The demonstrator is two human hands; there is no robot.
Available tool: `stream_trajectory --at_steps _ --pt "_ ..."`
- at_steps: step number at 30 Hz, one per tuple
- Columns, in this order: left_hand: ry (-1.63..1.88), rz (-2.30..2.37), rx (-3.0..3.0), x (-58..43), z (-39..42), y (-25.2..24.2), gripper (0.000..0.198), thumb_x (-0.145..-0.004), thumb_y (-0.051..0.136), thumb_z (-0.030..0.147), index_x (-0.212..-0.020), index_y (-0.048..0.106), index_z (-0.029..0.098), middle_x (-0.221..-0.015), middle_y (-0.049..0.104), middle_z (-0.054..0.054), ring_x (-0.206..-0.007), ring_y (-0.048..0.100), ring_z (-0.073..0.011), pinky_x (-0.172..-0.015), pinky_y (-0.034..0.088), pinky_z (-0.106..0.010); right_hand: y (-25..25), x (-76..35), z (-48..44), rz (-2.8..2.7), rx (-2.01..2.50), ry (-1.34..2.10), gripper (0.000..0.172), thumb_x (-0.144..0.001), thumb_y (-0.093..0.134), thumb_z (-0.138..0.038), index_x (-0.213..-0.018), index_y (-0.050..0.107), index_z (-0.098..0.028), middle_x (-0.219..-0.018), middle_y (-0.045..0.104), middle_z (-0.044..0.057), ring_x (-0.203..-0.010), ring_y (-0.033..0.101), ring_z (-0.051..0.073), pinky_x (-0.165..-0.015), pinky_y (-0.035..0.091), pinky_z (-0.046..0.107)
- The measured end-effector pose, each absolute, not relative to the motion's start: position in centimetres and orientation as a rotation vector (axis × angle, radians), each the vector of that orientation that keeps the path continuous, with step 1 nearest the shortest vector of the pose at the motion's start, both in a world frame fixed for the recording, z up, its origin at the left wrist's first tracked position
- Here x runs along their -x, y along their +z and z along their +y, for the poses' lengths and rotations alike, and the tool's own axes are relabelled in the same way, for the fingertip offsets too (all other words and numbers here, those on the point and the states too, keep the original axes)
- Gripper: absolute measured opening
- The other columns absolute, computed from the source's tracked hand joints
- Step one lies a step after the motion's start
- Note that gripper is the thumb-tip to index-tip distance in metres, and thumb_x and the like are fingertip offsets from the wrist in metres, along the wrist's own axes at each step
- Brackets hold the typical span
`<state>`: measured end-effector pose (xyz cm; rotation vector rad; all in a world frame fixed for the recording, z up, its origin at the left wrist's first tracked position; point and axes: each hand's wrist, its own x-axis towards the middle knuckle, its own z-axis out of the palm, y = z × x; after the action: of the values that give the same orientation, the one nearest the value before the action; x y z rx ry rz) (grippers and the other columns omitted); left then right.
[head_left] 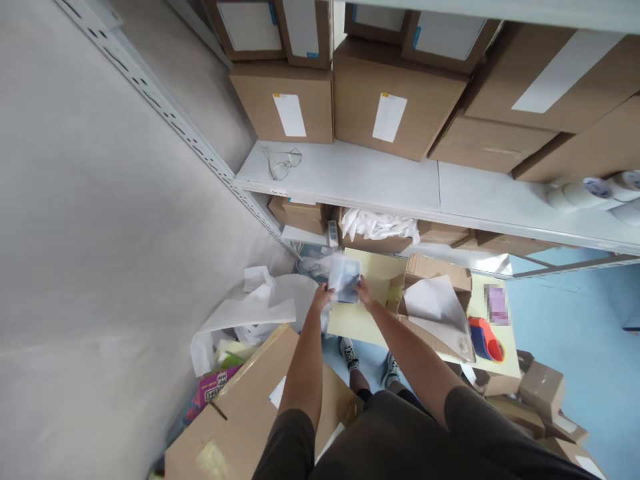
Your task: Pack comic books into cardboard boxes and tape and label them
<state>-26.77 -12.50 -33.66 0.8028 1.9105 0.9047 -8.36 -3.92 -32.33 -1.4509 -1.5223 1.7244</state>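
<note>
Between my two hands is a flat, pale blue-grey packet [345,279], which looks wrapped in clear plastic; its contents are blurred. My left hand [324,295] grips its left edge, with the thumb on top. Closed on the opposite edge is my right hand [364,291]. The packet is above the left end of a pale yellow tabletop [367,323]. To the right on that top stands an opened cardboard box [437,267] with a white sheet [437,307] lying over it.
An orange and blue holder [485,339] sits at the table's right end. White wrapping [270,310] and a large carton [250,400] crowd the left. Glasses [284,163] lie on the shelf [370,175] ahead, below cartons [400,87]. Small boxes [540,387] pile up at right.
</note>
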Motion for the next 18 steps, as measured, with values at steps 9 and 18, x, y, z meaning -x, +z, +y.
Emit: stream_trajectory --at_steps 9,18 --pt "1.166 1.677 -0.676 24.4 -15.5 -22.6 0.062 -0.083 0.075 0.06 -0.129 0.071 0.02 -0.119 0.081 -0.012 -0.105 0.077 -0.0284 -0.086 0.063 -0.037 -25.2 4.9 -3.6 -1.164 1.338 1.772 0.098 -0.067 0.077 -0.04 -0.161 0.052 -0.034 -0.143 0.065 0.011 -0.109 0.071 0.03 -0.103 0.059 0.053" --pt "1.124 1.527 -0.936 12.7 -10.9 -14.4 0.076 -0.082 0.075 0.027 -0.156 0.059 0.021 -0.142 0.075 -0.011 -0.128 0.071 -0.0326 -0.11 0.057 -0.045 -16.7 -9.7 -0.2 -1.368 1.079 1.695 0.072 -0.07 0.066 -0.033 -0.142 0.07 -0.03 -0.135 0.077 0.006 -0.115 0.072 0.03 -0.106 0.058 0.047"
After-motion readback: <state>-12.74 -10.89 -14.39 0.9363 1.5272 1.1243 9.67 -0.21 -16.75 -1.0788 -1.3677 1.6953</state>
